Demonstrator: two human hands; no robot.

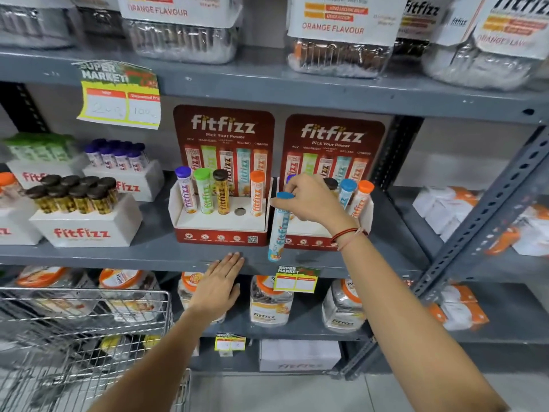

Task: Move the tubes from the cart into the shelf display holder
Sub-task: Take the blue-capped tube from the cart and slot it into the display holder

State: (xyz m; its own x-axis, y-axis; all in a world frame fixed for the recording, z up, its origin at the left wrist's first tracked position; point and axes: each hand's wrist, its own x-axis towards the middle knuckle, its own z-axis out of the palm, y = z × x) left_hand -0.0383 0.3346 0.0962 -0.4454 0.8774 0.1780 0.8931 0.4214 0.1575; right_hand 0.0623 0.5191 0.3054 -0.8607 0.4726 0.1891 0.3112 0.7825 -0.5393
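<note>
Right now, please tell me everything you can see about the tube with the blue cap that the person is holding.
The tube is slim and white, with a light blue pattern, "fitfizz" printed along it, an orange tint at the bottom and a blue cap. It looks like plastic. The right hand grips it at the cap, so it hangs nearly upright, slightly tilted, in front of the shelf edge, between the two red display holders. Nothing else touches it.

Both forearms are bare, with no sleeves in view. The right hand [312,200] has thin red and pale thread bracelets [347,236] around its wrist, at five o'clock from the knuckles. The left hand [218,285] wears nothing.
</note>
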